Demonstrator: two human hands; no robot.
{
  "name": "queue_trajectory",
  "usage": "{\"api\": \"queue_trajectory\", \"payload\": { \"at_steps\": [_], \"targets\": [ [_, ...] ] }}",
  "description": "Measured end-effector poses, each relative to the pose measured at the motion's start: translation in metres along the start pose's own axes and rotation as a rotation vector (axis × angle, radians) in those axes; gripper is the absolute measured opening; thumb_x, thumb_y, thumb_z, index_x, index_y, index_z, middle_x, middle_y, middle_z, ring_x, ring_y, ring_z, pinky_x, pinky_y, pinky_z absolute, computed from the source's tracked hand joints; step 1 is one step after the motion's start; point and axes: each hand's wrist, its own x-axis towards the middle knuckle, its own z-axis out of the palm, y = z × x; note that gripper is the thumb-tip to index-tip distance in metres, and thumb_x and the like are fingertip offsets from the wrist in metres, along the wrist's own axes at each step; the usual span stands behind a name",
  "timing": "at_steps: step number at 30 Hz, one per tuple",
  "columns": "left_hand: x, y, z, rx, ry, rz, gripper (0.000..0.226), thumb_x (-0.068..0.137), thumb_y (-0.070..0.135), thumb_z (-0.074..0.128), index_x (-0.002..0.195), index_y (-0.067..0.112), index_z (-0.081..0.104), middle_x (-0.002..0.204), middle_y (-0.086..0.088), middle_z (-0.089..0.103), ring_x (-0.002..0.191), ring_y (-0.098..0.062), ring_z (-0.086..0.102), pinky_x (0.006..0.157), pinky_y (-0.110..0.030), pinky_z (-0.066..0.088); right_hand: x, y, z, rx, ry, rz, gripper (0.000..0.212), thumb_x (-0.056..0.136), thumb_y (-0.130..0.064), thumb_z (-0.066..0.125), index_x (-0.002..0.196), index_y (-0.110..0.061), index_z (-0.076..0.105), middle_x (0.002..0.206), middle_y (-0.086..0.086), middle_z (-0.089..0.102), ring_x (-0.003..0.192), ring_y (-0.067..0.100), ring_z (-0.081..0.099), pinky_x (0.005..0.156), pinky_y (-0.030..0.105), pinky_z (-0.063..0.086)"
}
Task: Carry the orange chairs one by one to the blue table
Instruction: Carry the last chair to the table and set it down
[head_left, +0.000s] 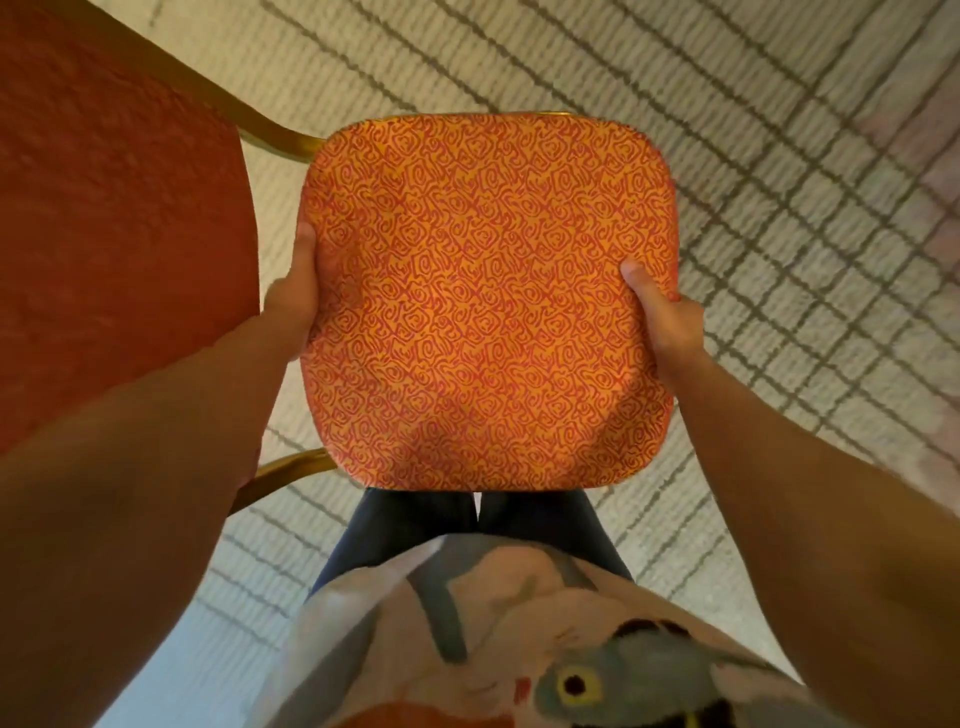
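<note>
An orange chair (488, 301) with a swirl-patterned seat cushion and a gold metal frame fills the middle of the head view, seen from straight above. Its red backrest (114, 223) rises at the left, close to the camera. My left hand (296, 301) grips the seat's left edge, thumb on top. My right hand (662, 317) grips the right edge the same way. The chair's legs are hidden under the seat, so I cannot tell whether it touches the floor. No blue table is in view.
Pale carpet with a dark grid pattern (779, 182) spreads around the chair on the far and right sides. My own legs (467, 519) in dark trousers stand just behind the seat's near edge.
</note>
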Motion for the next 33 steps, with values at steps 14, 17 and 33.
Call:
{"api": "queue_trajectory", "payload": {
  "at_steps": [14,17,33],
  "targets": [
    [-0.114,0.077,0.011,0.112,-0.138,0.205,0.107,0.064,0.093,0.036,0.129,0.01,0.056,0.119,-0.015,0.063,0.101,-0.03,0.061,0.096,-0.044,0.048,-0.073,-0.011,-0.099,0.175,0.1,-0.091,0.08,0.062,-0.067,0.077,0.117,-0.011,0.068,0.106,0.007,0.071,0.088,0.018,0.067,0.081,0.029,0.051],
    [-0.123,0.064,0.018,0.166,-0.233,0.204,0.106,0.064,0.093,0.036,0.125,0.01,0.058,0.102,-0.012,0.065,0.095,-0.031,0.062,0.092,-0.044,0.049,-0.095,0.013,-0.116,0.22,0.138,-0.078,0.074,0.065,-0.063,0.077,0.116,-0.01,0.068,0.106,0.007,0.071,0.082,0.013,0.066,0.076,0.025,0.048],
    [-0.168,0.061,0.032,0.492,-0.496,0.539,0.108,0.068,0.093,0.027,0.134,0.011,0.054,0.129,-0.018,0.058,0.115,-0.033,0.056,0.104,-0.049,0.042,-0.234,0.14,-0.117,0.449,0.506,-0.09,0.082,0.066,-0.07,0.072,0.121,-0.01,0.065,0.11,0.005,0.069,0.099,0.019,0.065,0.096,0.032,0.048]
  ]
}}
